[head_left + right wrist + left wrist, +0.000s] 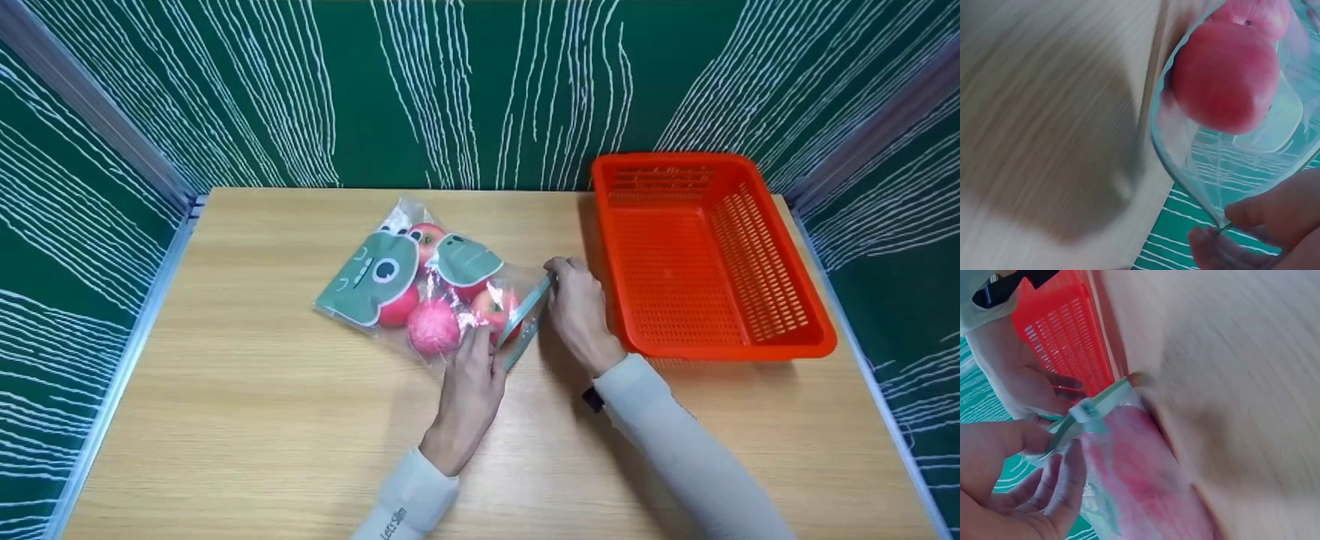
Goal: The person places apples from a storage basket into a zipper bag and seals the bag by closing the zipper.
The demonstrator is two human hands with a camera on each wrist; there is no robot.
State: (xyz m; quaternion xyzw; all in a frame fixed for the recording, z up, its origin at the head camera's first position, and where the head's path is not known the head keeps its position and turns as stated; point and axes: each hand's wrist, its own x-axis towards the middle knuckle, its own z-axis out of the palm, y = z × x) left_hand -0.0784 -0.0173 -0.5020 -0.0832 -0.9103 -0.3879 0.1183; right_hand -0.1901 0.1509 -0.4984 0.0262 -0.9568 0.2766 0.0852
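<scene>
A clear plastic zip bag [360, 289] with green cartoon animal prints lies on the table, several red and pink apples [491, 306] inside it. Its mouth, edged with a pale green strip, gapes toward the right. My left hand [466, 397] pinches the near side of the mouth between thumb and fingers. At the far corner of the mouth, my right hand [581, 311] grips the strip. From the right wrist, a red apple [1227, 79] shows just inside the gaping mouth, and thumb and finger pinch the corner of the edge.
An orange-red plastic basket [667, 277] with slotted walls stands at the right of the wooden table [247, 420], close beside my right hand. Green panels [495, 90] with white wavy lines enclose the table's back and sides.
</scene>
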